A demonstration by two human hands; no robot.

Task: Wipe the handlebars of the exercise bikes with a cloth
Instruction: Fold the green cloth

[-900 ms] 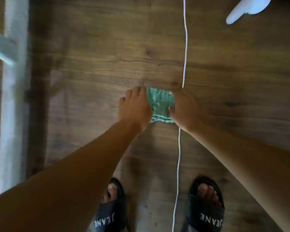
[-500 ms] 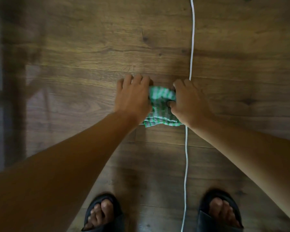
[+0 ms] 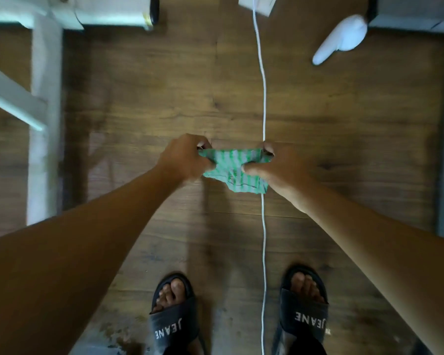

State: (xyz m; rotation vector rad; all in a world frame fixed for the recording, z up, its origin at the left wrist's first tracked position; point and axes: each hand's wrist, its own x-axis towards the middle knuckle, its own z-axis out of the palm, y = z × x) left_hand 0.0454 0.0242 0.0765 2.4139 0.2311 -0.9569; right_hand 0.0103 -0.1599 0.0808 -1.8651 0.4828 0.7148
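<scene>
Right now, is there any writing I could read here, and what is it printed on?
"JEANE": white letters on the strap of the left sandal, upside down to the camera.
"JEANE": the same on the right sandal.
No writing shows on the green cloth or the white cable.

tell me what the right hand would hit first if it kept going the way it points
Most likely the left hand. The right hand points up-left in the view, across the green striped cloth both hands grip. The white cable seems lower, on the floor, though depth is unclear.
</scene>
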